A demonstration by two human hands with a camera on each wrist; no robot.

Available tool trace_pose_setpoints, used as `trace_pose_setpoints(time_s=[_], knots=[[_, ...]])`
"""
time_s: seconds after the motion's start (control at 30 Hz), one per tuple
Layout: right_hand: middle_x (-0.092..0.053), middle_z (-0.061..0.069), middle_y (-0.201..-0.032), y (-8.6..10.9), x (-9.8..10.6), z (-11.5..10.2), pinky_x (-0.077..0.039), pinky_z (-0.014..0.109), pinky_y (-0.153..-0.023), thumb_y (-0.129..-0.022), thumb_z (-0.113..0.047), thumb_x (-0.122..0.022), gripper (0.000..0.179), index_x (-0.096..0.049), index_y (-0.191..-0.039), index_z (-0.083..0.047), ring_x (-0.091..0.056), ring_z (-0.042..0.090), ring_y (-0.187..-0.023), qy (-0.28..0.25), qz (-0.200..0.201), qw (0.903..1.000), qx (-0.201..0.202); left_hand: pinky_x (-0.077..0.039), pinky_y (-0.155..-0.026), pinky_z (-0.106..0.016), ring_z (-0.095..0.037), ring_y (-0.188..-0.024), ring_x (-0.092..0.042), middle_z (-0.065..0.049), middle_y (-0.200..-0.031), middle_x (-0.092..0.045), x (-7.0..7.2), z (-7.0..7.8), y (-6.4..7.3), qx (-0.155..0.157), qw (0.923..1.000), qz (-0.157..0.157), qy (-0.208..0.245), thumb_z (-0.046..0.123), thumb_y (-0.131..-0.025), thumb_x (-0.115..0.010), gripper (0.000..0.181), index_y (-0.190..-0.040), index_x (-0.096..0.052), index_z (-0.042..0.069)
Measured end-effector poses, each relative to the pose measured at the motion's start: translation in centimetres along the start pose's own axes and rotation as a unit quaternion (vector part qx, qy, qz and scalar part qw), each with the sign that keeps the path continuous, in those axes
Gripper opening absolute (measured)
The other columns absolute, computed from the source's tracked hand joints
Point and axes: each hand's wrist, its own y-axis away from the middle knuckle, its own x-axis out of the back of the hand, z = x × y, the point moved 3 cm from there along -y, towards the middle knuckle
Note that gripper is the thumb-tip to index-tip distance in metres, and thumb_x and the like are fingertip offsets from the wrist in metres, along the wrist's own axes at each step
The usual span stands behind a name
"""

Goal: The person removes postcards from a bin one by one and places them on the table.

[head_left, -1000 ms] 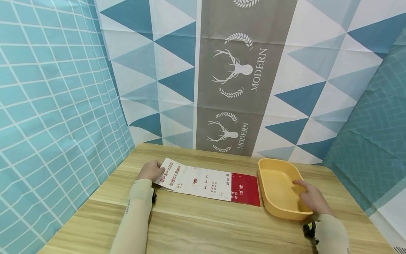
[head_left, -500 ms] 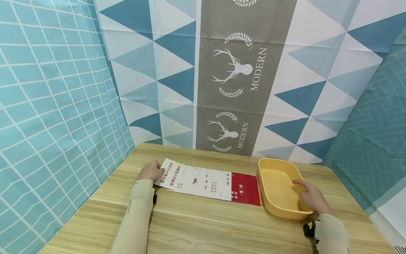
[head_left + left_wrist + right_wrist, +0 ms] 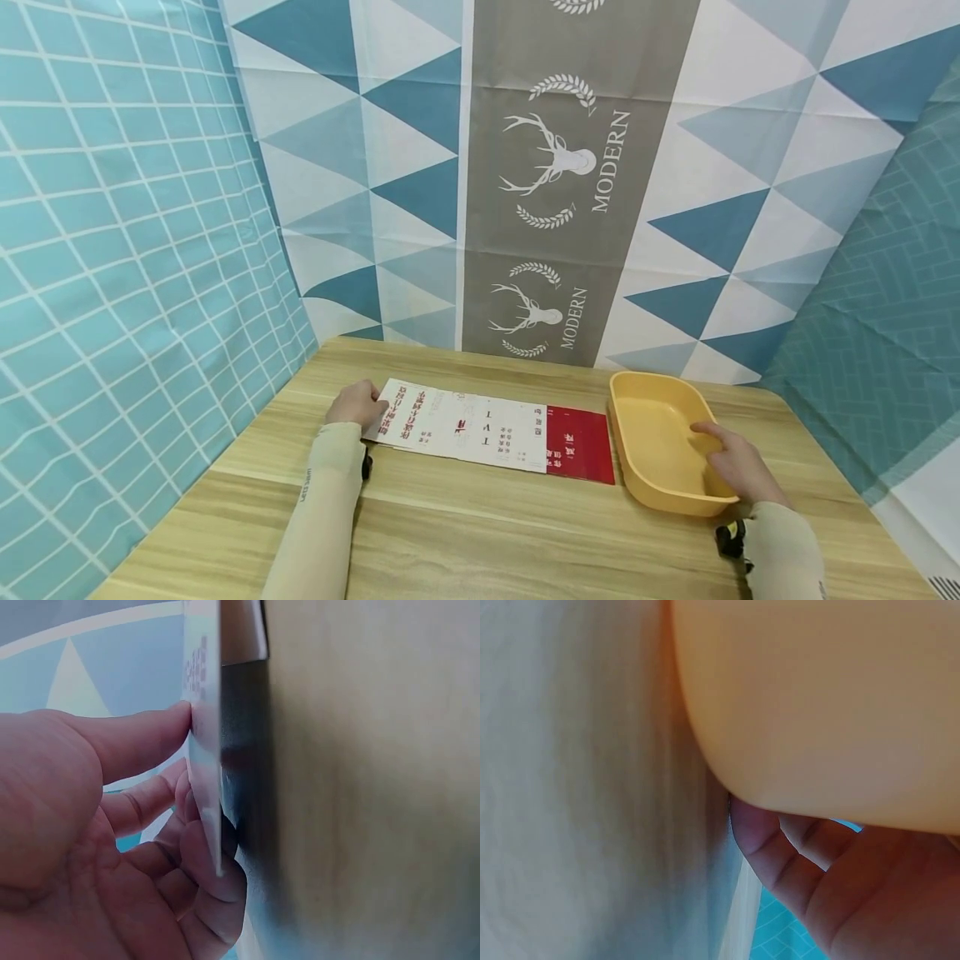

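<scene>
My left hand (image 3: 355, 406) pinches the left end of a white card (image 3: 408, 417) printed with red characters, at the left end of a row. In the left wrist view the thumb presses one face of the card (image 3: 204, 750) and curled fingers lie behind the other. More white cards (image 3: 491, 429) overlap to its right, ending in a red card (image 3: 583, 446). My right hand (image 3: 742, 468) grips the right wall of a yellow plastic bin (image 3: 663, 442), its thumb over the rim. In the right wrist view curled fingertips (image 3: 754, 825) touch the underside of the bin.
The cards and bin stand on a wood-grain table (image 3: 480, 533). A patterned cloth (image 3: 420, 208) hangs behind the table's back edge. Blue tile-print sheeting (image 3: 127, 250) runs along the left side, and teal sheeting (image 3: 885, 333) along the right.
The left white card has come down flatter and more in line with the row, still in my left hand. My right hand keeps its hold on the bin.
</scene>
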Motion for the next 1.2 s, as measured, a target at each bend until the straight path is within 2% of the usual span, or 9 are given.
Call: trace_pose_setpoints(time_s=[0.23, 0.63, 0.87, 1.2], knots=[[-0.041, 0.045, -0.142, 0.03, 0.00, -0.01, -0.040, 0.028, -0.052, -0.088, 0.004, -0.038, 0.057, -0.045, -0.145, 0.005, -0.039, 0.017, -0.054, 0.000, 0.003, 1.0000, 0.006, -0.045, -0.067, -0.034, -0.023, -0.076, -0.057, -0.019, -0.106, -0.069, 0.08, -0.12, -0.13, 0.000, 0.9999, -0.013, 0.001, 0.023, -0.097, -0.066, 0.027, -0.110, -0.067, -0.001], [-0.040, 0.044, -0.143, -0.26, 0.02, -0.03, -0.040, 0.029, -0.055, -0.088, 0.005, -0.038, 0.057, -0.045, -0.145, 0.005, -0.042, 0.021, -0.062, 0.002, 0.000, 1.0000, -0.002, -0.043, -0.063, -0.031, -0.021, -0.073, -0.055, -0.016, -0.099, -0.069, 0.26, -0.16, -0.07, -0.001, 0.9998, -0.021, -0.006, 0.023, -0.096, -0.066, 0.026, -0.106, -0.067, -0.001], [-0.040, 0.045, -0.143, -0.10, 0.03, -0.06, -0.039, 0.029, -0.054, -0.089, 0.004, -0.038, 0.057, -0.044, -0.146, 0.004, -0.040, 0.020, -0.058, 0.001, 0.000, 1.0000, -0.003, -0.044, -0.062, -0.032, -0.022, -0.072, -0.055, -0.015, -0.095, -0.068, 0.51, 0.27, 0.21, -0.003, 0.9997, -0.022, -0.011, 0.022, -0.096, -0.066, 0.026, -0.106, -0.067, -0.002], [-0.039, 0.045, -0.143, -0.04, 0.03, -0.09, -0.040, 0.029, -0.055, -0.089, 0.004, -0.037, 0.058, -0.044, -0.146, 0.004, -0.042, 0.021, -0.062, 0.000, -0.005, 1.0000, -0.006, -0.045, -0.062, -0.032, -0.021, -0.071, -0.057, -0.014, -0.095, -0.068, 0.08, -0.27, -0.32, -0.007, 0.9996, -0.020, -0.016, 0.022, -0.095, -0.067, 0.025, -0.106, -0.066, 0.000]])
